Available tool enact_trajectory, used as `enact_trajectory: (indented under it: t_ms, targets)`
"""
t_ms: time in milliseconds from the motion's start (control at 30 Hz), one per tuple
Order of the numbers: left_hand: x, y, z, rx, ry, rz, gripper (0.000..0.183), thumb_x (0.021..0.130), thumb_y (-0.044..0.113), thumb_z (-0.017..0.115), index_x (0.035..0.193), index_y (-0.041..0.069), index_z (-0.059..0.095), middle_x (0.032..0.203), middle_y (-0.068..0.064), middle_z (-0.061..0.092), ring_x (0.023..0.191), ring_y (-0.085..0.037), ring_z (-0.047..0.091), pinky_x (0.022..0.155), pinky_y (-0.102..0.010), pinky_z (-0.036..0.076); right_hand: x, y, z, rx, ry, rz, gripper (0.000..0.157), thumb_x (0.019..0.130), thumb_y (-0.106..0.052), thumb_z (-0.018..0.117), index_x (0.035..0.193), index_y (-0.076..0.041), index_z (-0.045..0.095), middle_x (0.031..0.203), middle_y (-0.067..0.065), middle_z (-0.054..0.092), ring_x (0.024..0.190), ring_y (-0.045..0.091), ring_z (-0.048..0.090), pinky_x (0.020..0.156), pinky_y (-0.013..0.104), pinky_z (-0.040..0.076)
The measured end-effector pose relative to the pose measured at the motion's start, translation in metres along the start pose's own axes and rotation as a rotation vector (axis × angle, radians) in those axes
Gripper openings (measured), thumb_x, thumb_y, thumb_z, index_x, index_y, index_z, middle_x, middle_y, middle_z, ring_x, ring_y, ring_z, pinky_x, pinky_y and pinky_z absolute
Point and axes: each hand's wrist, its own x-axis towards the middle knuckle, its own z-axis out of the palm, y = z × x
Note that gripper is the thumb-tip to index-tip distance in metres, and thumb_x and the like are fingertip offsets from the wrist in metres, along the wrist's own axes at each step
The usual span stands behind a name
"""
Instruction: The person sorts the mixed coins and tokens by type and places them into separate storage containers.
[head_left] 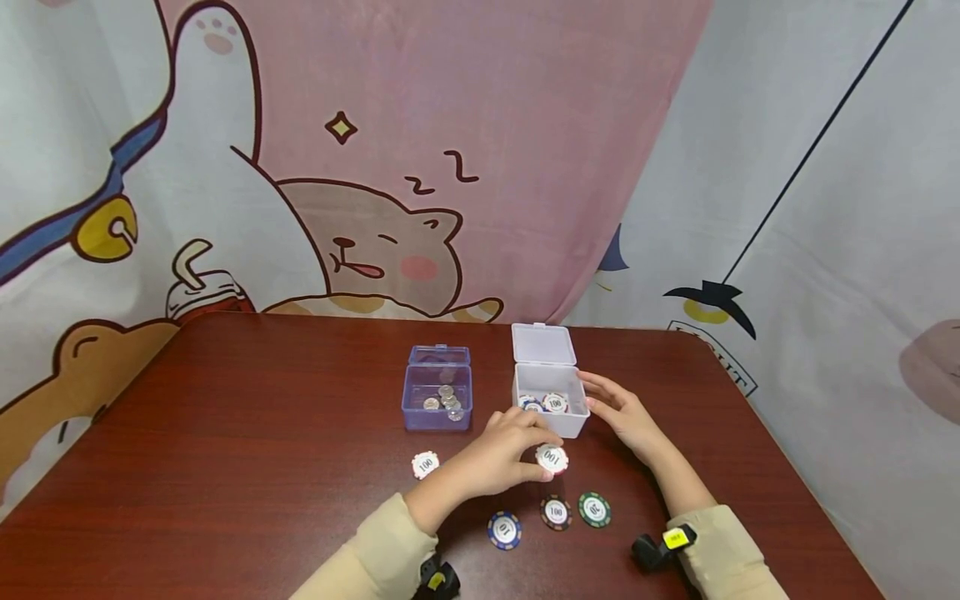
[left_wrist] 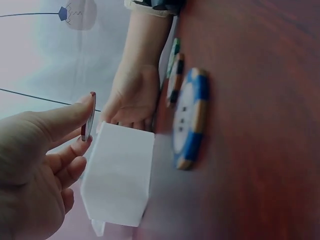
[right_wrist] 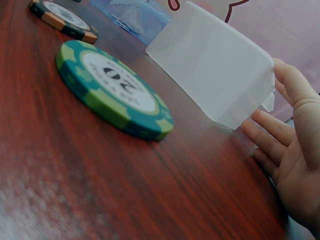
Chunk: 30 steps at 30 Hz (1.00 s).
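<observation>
In the head view my left hand (head_left: 504,454) pinches a white poker chip (head_left: 551,459) marked 100 between thumb and fingertips. It holds the chip just in front of the open white plastic box (head_left: 572,427), above table height. The left wrist view shows this chip (left_wrist: 88,117) edge-on. My right hand (head_left: 626,421) touches the right side of the white box with its fingers spread loosely. In the right wrist view the right thumb and fingers lie beside the box (right_wrist: 215,65). Several poker chips (head_left: 555,403) lie inside the box; their lower parts are partly hidden.
An open blue translucent box (head_left: 437,422) with several coins (head_left: 446,392) stands left of the white one. On the table (head_left: 262,467) lie a white chip (head_left: 425,465), a blue chip (head_left: 504,530), a black chip (head_left: 556,512) and a green chip (head_left: 595,509).
</observation>
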Motion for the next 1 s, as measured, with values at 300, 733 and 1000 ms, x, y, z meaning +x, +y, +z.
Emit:
enact_trajectory:
  t_ms: [300,733,1000]
  targets:
    - [0.009,0.000,-0.012,0.022,0.067,-0.029,0.038,0.076,0.030,0.070,0.112,0.018,0.064,0.103,0.009,0.052,0.096,-0.009,0.040,0.078,-0.030,0.027,0.003,0.016,-0.003,-0.025,0.000,-0.019,0.043,0.091,-0.009,0.052,0.133,-0.009,0.043,0.128,0.019,0.046,0.114,0.034,0.045,0.082,0.024,0.043]
    - [0.032,-0.009,-0.024,0.060,0.125,-0.136,0.036,0.076,0.033,0.070,0.110,0.020,0.065,0.100,0.008,0.053,0.092,-0.009,0.040,0.077,-0.032,0.026,0.004,0.018,-0.004,-0.037,-0.012,-0.014,0.044,0.091,-0.010,0.053,0.134,-0.010,0.043,0.129,0.020,0.045,0.113,0.033,0.045,0.083,0.023,0.042]
    - [0.047,-0.018,-0.023,0.103,0.124,-0.210,0.038,0.078,0.034,0.069,0.112,0.018,0.064,0.100,0.006,0.053,0.090,-0.011,0.040,0.074,-0.031,0.026,0.003,0.018,-0.004,-0.031,-0.003,-0.001,0.044,0.090,-0.011,0.053,0.133,-0.011,0.043,0.129,0.019,0.045,0.115,0.033,0.043,0.083,0.023,0.042]
